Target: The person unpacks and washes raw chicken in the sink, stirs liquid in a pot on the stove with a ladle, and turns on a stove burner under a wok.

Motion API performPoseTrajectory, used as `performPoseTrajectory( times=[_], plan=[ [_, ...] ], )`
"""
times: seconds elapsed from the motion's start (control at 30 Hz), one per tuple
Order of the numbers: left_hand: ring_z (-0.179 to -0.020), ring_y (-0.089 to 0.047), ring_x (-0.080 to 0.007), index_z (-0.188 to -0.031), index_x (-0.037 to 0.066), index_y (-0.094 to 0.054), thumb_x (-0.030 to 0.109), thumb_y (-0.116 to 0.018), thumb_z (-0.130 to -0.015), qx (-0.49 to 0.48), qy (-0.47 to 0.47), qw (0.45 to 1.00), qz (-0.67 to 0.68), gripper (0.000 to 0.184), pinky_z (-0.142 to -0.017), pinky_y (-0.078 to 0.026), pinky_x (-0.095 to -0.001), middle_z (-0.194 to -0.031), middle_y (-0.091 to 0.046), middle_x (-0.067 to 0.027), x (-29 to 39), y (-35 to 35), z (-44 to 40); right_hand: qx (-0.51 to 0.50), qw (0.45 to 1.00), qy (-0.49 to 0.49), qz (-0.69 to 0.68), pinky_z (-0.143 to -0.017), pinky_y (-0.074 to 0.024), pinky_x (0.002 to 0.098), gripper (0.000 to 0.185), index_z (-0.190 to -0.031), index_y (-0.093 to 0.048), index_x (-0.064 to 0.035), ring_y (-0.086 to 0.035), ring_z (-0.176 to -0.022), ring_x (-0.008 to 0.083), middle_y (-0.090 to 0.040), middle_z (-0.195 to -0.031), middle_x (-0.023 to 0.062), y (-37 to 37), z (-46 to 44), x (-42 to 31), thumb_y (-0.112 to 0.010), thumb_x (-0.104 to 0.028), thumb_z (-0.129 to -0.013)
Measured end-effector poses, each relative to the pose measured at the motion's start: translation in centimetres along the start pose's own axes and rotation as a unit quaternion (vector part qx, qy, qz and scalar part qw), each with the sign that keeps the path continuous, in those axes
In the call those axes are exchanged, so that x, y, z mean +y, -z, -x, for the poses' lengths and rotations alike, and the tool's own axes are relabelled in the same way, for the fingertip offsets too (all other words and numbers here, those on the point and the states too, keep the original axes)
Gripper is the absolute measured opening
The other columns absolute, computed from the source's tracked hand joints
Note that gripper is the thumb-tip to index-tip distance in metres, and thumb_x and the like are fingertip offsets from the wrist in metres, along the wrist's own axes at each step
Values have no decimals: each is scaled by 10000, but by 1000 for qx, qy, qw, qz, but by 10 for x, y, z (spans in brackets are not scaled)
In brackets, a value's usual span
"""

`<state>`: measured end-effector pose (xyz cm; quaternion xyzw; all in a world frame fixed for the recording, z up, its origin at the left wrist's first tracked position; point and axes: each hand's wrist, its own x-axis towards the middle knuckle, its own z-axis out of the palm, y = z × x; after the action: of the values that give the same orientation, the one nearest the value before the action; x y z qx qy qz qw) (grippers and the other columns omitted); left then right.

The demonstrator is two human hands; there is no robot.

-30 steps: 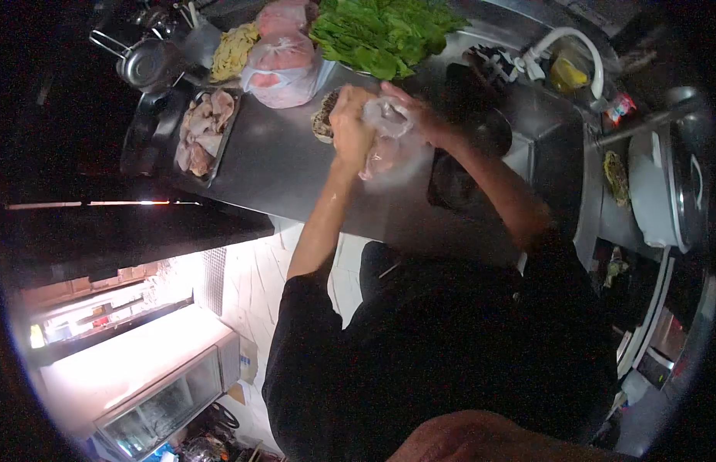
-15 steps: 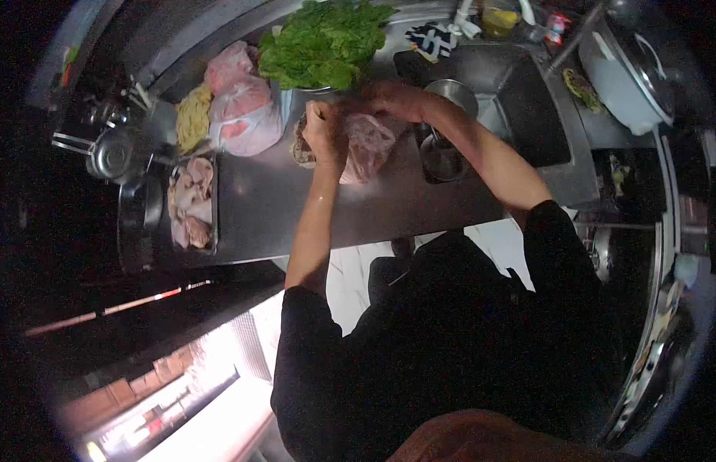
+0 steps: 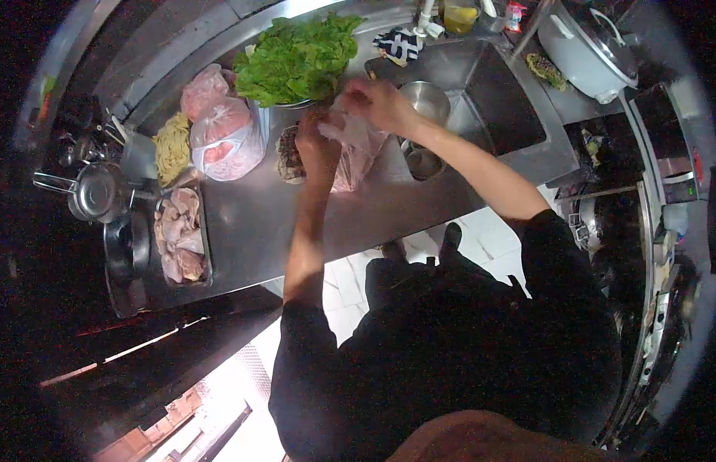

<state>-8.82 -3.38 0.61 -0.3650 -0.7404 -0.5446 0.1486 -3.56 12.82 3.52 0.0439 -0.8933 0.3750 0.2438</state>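
A clear plastic bag (image 3: 359, 158) with pinkish contents stands on the steel counter in front of me. My left hand (image 3: 318, 142) is closed on the gathered upper left of the bag. At its upper right, my right hand (image 3: 379, 106) pinches the plastic with bent fingers. The film between the hands looks stretched and crumpled. Just left of the bag, partly behind my left hand, lies a mottled brown item (image 3: 288, 156) whose kind I cannot make out. Leafy greens (image 3: 296, 60) are heaped in a bowl beyond my hands.
Bags of pink meat (image 3: 233, 146) and yellow strips (image 3: 173, 150) sit to the left. Nearer is a tray of raw chicken pieces (image 3: 181, 237). On the right is a sink (image 3: 512, 115) with a metal pot (image 3: 427, 102); beyond it stands a white lidded pot (image 3: 585, 54).
My right hand has risen and pulled the top of the plastic bag upward, so more film shows between the hands. The whole view has shifted and turned slightly.
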Motion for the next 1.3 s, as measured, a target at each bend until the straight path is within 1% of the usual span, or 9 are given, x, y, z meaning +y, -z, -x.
performPoseTrajectory(
  times=[0.23,0.37,0.5,0.6,0.73,0.83,0.97,1.2,1.3],
  plan=[
    [-921,-555,-305,-930,32,-595,-103,-570,-621,15,-44,997,65,338,-811,-431,-366,-960,-591,-138,-2,-5,0,104,962,-146,-208,-689,-476,391,143,-920,-553,-57,-599,-743,237,-616,-843,110,1,-10,-2,-560,-183,-852],
    [-1065,-487,-289,-1058,6,-563,-89,-521,-706,31,149,935,321,367,-925,-373,-374,-1139,-541,-143,-22,10,25,86,745,-357,-557,-531,-390,254,84,-813,-485,-84,-470,-614,97,-530,-721,12,33,-33,-8,-473,-111,-892],
    [-802,-525,-168,-1072,6,-557,139,-412,-907,-66,245,966,-50,257,-730,-422,-319,-888,-573,-62,-20,75,84,110,637,-359,-673,-460,-366,216,146,-768,-466,-60,-425,-536,106,-392,-622,-16,-7,2,161,-398,-38,-895],
    [-668,-474,-122,-929,26,-562,146,-423,-915,-29,187,982,-30,184,-615,-415,-270,-767,-540,-26,-34,66,113,203,596,-446,-637,-546,-552,348,125,-800,-478,-42,-533,-544,194,-509,-676,78,-20,37,143,-393,-53,-892],
    [-636,-480,-139,-821,10,-521,192,-416,-927,41,260,964,44,235,-616,-419,-274,-701,-525,-26,-10,59,100,113,743,-399,-525,-640,-566,400,138,-912,-523,-23,-573,-664,193,-555,-786,90,30,50,93,-479,-153,-903],
    [-622,-486,-143,-859,13,-552,249,-412,-945,-11,59,998,13,287,-580,-416,-265,-784,-531,-38,18,50,45,55,810,-344,-472,-625,-542,362,221,-949,-552,-43,-576,-711,189,-566,-845,71,58,36,63,-558,-250,-873],
    [-913,-556,-174,-1151,29,-501,351,-505,-889,-70,346,921,167,416,-631,-481,-271,-1033,-572,-84,68,18,-4,-42,859,-137,-491,-609,-499,300,233,-878,-579,-37,-569,-670,141,-574,-773,46,60,12,46,-583,-267,-841],
    [-991,-559,-313,-1055,21,-579,109,-531,-847,-208,112,965,-110,231,-831,-444,-354,-1118,-574,-139,57,41,-18,-54,970,-77,-224,-518,-454,250,215,-915,-567,-24,-567,-570,119,-581,-730,60,83,-7,-2,-520,-227,-862],
    [-973,-578,-313,-925,-23,-632,15,-519,-812,-208,-148,957,-138,164,-834,-437,-339,-1059,-606,-144,64,36,-34,-65,969,10,-238,-542,-460,252,219,-935,-567,-27,-565,-584,115,-591,-758,51,74,-26,-14,-529,-233,-875]
  ],
)
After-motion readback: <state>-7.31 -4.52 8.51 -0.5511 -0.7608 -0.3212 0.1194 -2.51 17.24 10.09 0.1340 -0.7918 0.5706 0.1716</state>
